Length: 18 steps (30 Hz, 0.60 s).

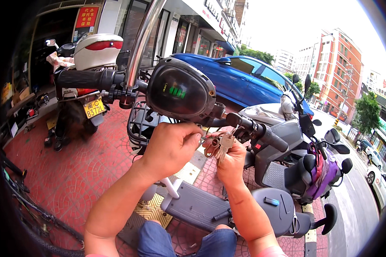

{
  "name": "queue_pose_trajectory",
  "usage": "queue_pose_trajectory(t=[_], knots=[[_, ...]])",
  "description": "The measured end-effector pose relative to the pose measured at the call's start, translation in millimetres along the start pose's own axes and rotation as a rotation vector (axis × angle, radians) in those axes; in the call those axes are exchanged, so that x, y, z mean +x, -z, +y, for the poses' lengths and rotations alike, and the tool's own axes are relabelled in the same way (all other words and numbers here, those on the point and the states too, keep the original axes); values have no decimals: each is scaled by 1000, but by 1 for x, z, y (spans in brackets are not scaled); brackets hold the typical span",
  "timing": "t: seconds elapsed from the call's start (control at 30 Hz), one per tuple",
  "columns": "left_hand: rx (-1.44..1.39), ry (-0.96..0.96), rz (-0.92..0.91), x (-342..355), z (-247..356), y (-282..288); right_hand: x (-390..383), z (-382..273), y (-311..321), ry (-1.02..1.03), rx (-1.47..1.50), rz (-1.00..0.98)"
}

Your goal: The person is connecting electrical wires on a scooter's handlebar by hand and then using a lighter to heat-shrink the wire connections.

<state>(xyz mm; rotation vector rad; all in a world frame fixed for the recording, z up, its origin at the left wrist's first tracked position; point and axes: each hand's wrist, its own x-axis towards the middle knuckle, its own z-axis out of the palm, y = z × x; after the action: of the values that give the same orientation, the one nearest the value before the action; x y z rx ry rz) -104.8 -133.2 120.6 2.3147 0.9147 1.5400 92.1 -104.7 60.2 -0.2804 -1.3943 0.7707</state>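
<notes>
Just below the black instrument housing (180, 88) of an electric bike, both my hands are close together. A bunch of keys (225, 143) with brown loops hangs in my right hand (232, 165), whose fingers are closed around it. My left hand (170, 147) is closed in a pinch beside the keys; whatever lies between its thumb and finger is too small to make out. The left handlebar grip (85, 79) and the right handlebar grip (273, 140) extend to either side. Part of the bike's wire front basket (138, 124) shows behind my left hand.
Below my arms lie the grey footboard (193, 203) with a dark tool (222, 215), and a seat (266, 214) bearing a small blue cylinder (271, 201). A grey scooter (274, 167) stands right, a blue car (236, 77) beyond, and a white-boxed motorcycle (96, 51) at left.
</notes>
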Motion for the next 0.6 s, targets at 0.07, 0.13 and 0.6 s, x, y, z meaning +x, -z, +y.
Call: queue_pose_trajectory(t=[0.07,0.13,0.6], knots=[[8,20,-32,1,3,2,-2,-1,-4,-10,45,8],[26,-11,-35,-1,5,1,-3,0,-4,-6,42,10],[-303,259,-94,7,11,5,-6,-2,-11,-3,36,33]])
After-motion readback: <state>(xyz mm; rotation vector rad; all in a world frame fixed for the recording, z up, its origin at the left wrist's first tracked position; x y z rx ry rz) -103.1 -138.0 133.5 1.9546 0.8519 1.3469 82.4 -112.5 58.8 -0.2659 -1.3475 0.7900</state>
